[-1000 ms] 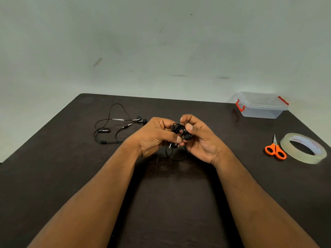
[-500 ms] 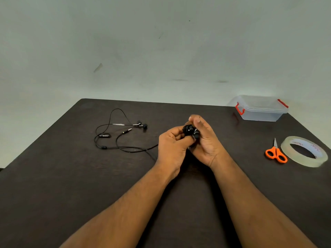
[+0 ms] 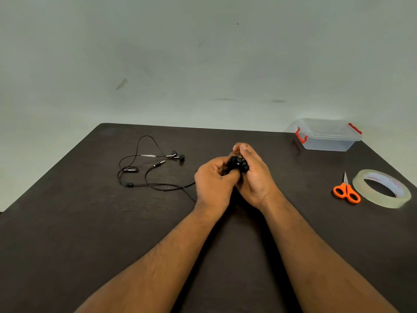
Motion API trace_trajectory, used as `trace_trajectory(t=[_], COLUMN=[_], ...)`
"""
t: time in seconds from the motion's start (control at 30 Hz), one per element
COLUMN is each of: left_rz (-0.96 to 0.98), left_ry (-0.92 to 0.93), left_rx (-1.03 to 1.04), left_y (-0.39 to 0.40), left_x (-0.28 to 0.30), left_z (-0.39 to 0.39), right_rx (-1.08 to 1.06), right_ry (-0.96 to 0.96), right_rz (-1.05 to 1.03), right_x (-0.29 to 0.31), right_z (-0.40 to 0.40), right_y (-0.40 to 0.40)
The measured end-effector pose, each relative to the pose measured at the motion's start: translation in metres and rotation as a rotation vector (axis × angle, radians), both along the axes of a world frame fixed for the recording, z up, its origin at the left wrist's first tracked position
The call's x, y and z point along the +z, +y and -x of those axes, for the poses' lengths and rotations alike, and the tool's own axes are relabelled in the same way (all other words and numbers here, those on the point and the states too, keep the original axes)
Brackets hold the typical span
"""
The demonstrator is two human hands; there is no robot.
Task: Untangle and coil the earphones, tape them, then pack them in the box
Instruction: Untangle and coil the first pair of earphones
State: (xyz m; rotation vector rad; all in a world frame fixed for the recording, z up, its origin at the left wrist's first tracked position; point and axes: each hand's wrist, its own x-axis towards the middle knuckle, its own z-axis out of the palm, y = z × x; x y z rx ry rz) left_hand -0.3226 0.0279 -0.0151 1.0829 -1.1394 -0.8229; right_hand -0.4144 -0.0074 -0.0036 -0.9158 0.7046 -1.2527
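Observation:
Both hands meet at the middle of the dark table (image 3: 90, 233). My left hand (image 3: 213, 185) and my right hand (image 3: 256, 177) together grip a small black bundle of earphone cable and buds (image 3: 238, 164). A black cable runs out from under my left hand to the left, toward a loose pair of earphones (image 3: 144, 170) lying spread on the table with its plug, remote and two buds showing. Whether that cable belongs to the held bundle or to the loose pair, I cannot tell. A clear plastic box (image 3: 327, 137) with red latches and its lid on stands at the far right corner.
Orange-handled scissors (image 3: 346, 190) lie at the right, with a roll of clear tape (image 3: 381, 188) flat beside them near the table's right edge. A pale wall stands behind the table's far edge.
The held earphones went from a loose tangle with loops hanging below the hands to a tight bundle. My left hand shifted right, uncovering a cable on the table to its left.

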Motion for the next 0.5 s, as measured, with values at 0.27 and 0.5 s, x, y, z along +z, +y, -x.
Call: trace_trajectory(t=[0.27, 0.5], left_rz=[-0.069, -0.037], left_ry=[0.07, 0.041], left_rx=[-0.092, -0.059], left_y=[-0.002, -0.007], left_x=[0.003, 0.004], left_z=[-0.001, -0.01], right_rx=[-0.037, 0.002], right_ry=[0.03, 0.002], right_rz=[0.084, 0.089], right_x=[-0.001, -0.002], right_z=[0.0, 0.01], right_y=[0.0, -0.002])
